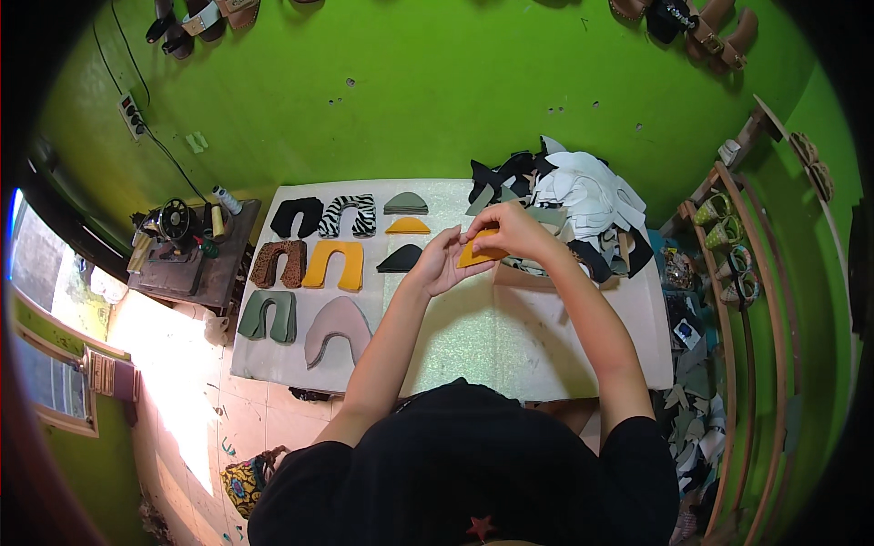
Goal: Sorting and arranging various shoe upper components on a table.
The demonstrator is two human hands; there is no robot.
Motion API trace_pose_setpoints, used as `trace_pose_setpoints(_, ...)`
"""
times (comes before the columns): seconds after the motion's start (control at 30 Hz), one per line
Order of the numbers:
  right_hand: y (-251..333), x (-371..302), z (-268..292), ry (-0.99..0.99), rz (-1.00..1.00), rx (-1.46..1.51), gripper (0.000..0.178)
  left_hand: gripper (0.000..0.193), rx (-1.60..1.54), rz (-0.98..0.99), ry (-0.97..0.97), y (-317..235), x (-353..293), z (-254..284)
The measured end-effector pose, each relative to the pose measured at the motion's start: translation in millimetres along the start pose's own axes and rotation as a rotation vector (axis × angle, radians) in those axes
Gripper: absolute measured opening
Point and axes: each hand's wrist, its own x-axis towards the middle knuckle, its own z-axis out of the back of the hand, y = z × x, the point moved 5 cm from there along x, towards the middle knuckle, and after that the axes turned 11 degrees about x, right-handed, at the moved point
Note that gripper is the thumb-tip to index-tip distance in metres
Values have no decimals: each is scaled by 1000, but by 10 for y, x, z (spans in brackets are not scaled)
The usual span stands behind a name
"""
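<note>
Above the table both my hands meet at a yellow cut piece [480,248] with a curved edge. My left hand [440,262] is turned palm up and grips its left side and underside. From above, my right hand [515,233] pinches the piece with thumb and fingers. Whether it is one layer or several, I cannot tell. To the left lie half-moon stacks in green [406,204], yellow [408,226] and black [399,259]. Beyond them are U-shaped stacks: black [297,217], zebra-striped [350,216], leopard-patterned [279,263], yellow [333,265], green [268,316] and pale pink [338,329].
A heap of white scraps [587,191] and darker offcuts covers the far right of the white table [437,355]. A sewing machine [173,223] stands on a small table at left. At right is a wooden rack [728,318] with sandals [719,223]; more scraps [696,428] lie beneath.
</note>
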Motion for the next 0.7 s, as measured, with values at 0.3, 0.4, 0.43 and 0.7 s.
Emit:
trace_pose_setpoints(0.3,49,4,-103,-71,92,-136,20,42,31,-52,24,-7,-45,52)
trace_pose_setpoints(0.4,86,-7,-134,-112,115,-232,19,39,49,-53,44,-4,-61,94)
trace_pose_setpoints(0.43,82,-5,-147,-113,113,-233,19,39,48,-52,45,-1,-72,110)
trace_pose_setpoints(0.7,102,-60,-240,-193,178,-235,14,49,235,-70,46,-52,-214,45)
